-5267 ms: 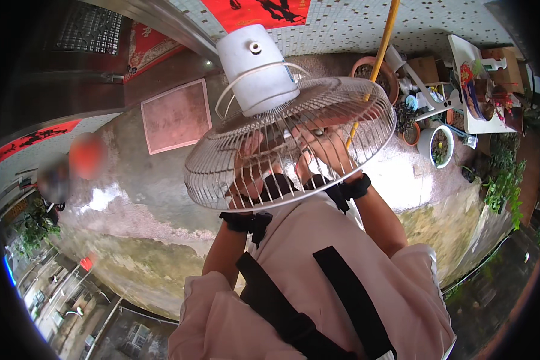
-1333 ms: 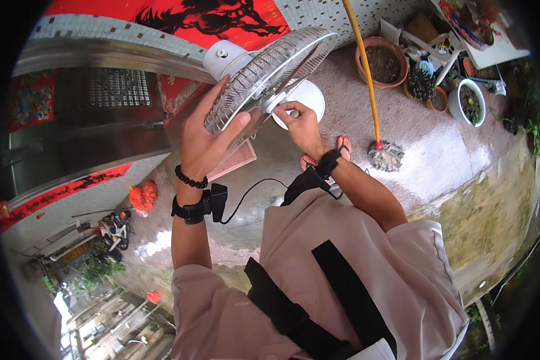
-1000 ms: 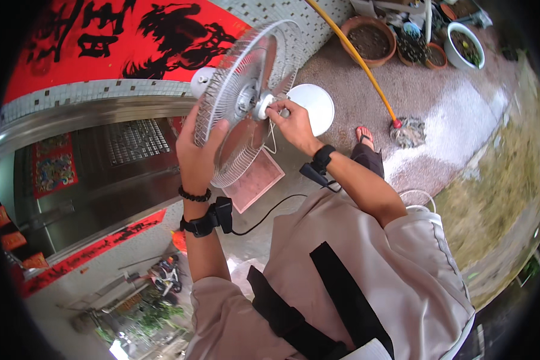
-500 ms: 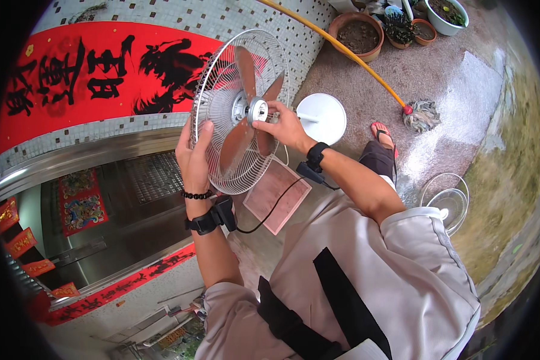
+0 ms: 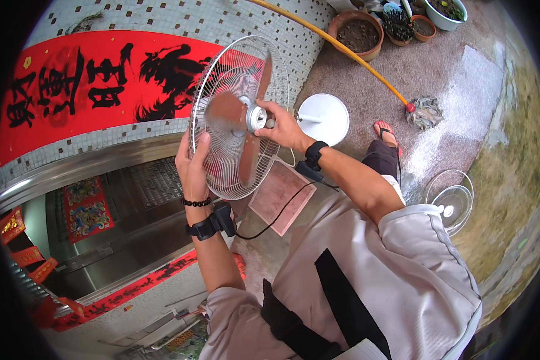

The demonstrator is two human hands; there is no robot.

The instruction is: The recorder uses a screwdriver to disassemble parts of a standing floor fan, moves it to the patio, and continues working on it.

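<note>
A standing fan's white wire rear grille faces me with its front uncovered and its brown blades exposed. My left hand grips the grille's left rim, thumb on the near side and fingers mostly hidden behind the wires. At the middle, my right hand pinches the pale metallic hub of the blades between thumb and fingers. Beyond my right wrist, the fan's round white base shows, with a short white pole running from it toward the fan head.
A round wire grille lies on the floor at right. A mop with a yellow handle leans across the far side. Flowerpots stand beyond it. A red banner covers the tiled wall at left. Below the fan lies a pinkish tile.
The blades have turned to a different angle under my right hand, which still pinches the hub. My left hand keeps its hold on the grille rim.
</note>
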